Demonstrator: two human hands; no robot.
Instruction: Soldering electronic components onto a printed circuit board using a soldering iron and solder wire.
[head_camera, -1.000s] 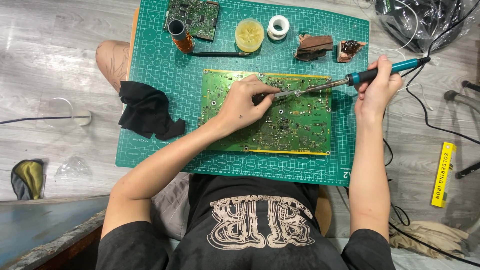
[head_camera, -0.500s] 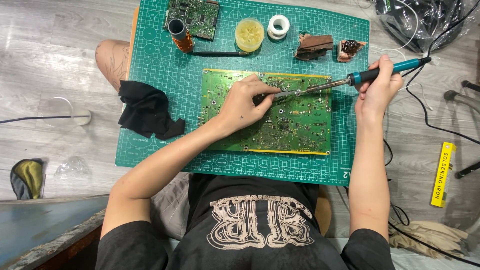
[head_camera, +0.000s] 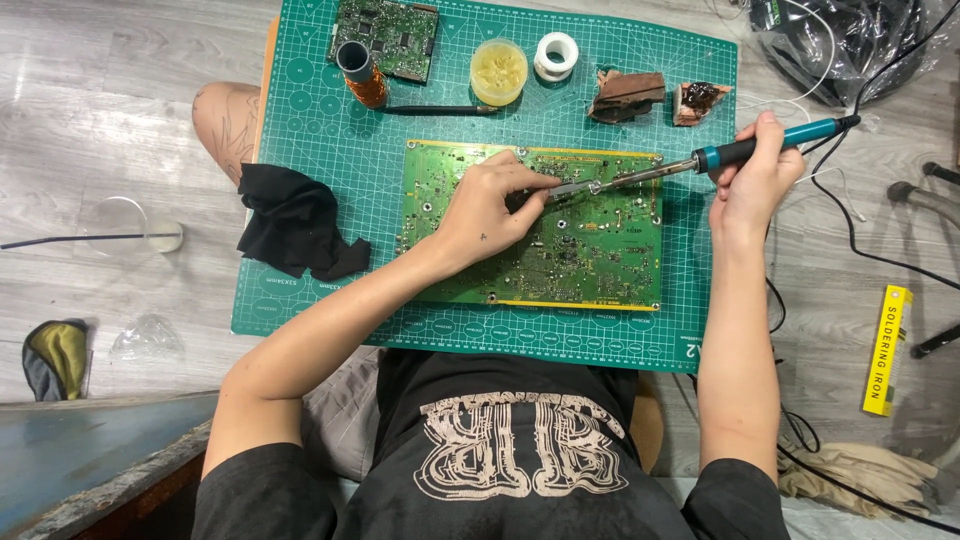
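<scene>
Nearest the viewer, at the middle of the frame, a large green circuit board (head_camera: 560, 230) lies flat on a green cutting mat (head_camera: 330, 290). I judge it to be light, stiff and fragile, best steadied or lifted by its bare edges and not by the crowded parts on its face. The left hand (head_camera: 490, 205) rests on the board with its fingers pinched on a pair of metal tweezers (head_camera: 570, 188), whose tips point right towards the iron's tip. The right hand (head_camera: 755, 175), at the right of the frame, is closed pen-fashion around the teal and black handle of a soldering iron (head_camera: 740, 150); its metal shaft slants down-left to meet the tweezers on the board. The iron looks light and rigid, and the insulated handle is the only sensible place to hold it, since the shaft is probably hot. A black cloth (head_camera: 295, 220), soft and crumpled, lies on the mat's left part. Farther off, along the top of the frame, stand the containers: a small round yellow tub (head_camera: 498, 72), lid off and filled with pale yellowish paste, likely flux, and at upper left a copper-coloured cylinder (head_camera: 360, 75) with a dark open mouth whose contents I cannot tell. Beside the tub sits a white roll (head_camera: 555, 55), then two brown lumps (head_camera: 625, 95), and a smaller green circuit board (head_camera: 390, 35) at the top edge.
</scene>
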